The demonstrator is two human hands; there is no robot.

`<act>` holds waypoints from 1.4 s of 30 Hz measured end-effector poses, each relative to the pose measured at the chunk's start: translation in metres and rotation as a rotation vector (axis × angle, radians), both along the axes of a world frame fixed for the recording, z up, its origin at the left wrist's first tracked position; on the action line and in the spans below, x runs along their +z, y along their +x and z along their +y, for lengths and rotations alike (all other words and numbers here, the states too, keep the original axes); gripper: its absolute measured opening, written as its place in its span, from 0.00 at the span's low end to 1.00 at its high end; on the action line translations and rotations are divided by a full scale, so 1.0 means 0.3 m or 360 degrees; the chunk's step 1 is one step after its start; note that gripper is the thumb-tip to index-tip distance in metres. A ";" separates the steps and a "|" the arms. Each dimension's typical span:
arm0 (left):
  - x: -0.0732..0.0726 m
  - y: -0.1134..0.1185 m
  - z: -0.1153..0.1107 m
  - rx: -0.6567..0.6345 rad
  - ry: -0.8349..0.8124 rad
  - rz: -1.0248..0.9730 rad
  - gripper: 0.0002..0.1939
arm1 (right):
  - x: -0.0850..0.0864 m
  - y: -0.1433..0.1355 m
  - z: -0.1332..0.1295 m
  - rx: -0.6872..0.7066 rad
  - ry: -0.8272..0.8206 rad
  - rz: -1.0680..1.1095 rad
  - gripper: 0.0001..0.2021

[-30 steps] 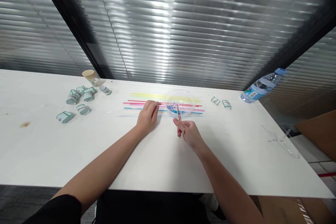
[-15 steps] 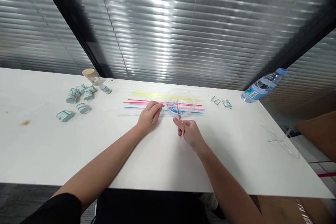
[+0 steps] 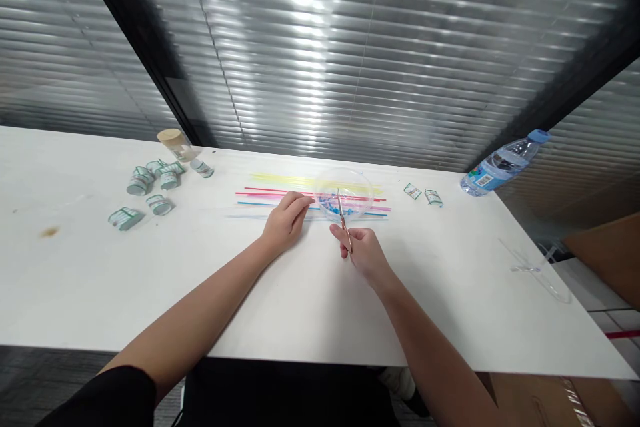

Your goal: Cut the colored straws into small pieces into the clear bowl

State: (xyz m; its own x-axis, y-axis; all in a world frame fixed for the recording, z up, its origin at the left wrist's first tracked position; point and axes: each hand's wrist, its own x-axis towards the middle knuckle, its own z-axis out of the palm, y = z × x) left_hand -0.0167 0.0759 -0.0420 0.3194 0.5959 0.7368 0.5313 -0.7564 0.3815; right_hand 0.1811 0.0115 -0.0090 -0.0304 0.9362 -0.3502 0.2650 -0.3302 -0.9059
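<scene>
My left hand (image 3: pixel 286 220) rests over the coloured sticks, its fingers together and their tips at the left rim of a clear round bowl (image 3: pixel 367 212). Whatever those fingertips may hold is too small to make out. Small blue pieces (image 3: pixel 330 203) lie in the bowl. In my right hand (image 3: pixel 366 252) is a slim pair of scissors (image 3: pixel 342 212), blades pointing away from me over the bowl. Long thin sticks in yellow (image 3: pixel 270 180), red (image 3: pixel 260 189), pink and blue (image 3: pixel 249 203) lie crosswise on the white table, passing behind or under the bowl.
Several pale green-and-white packets (image 3: pixel 140 181) lie at the left, near a jar with a wooden lid (image 3: pixel 173 138). Two small packets (image 3: pixel 433 198) are right of the bowl. A water bottle (image 3: pixel 495 170) leans at the far right, and clear plastic strips (image 3: pixel 527 269) lie by the right edge.
</scene>
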 end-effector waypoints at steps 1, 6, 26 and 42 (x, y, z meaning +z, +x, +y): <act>-0.001 0.001 0.000 0.0000 0.0006 0.0000 0.14 | -0.001 0.000 0.000 -0.0001 0.0003 0.0000 0.33; 0.006 0.006 -0.004 0.0071 -0.0019 0.0021 0.12 | -0.007 0.001 0.000 -0.0010 0.0011 0.0024 0.33; 0.003 0.007 -0.003 0.0268 -0.0076 -0.0090 0.08 | -0.002 0.027 0.019 -0.0176 0.0039 0.0012 0.32; 0.013 0.010 -0.008 0.0236 -0.0057 -0.0030 0.09 | 0.013 0.022 0.011 0.0027 -0.0038 0.0092 0.30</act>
State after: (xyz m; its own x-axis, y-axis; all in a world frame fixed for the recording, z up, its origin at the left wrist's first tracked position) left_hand -0.0137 0.0735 -0.0380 0.2125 0.6617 0.7190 0.6287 -0.6559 0.4178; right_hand 0.1877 0.0148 -0.0051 -0.0672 0.9267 -0.3698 0.2183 -0.3480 -0.9117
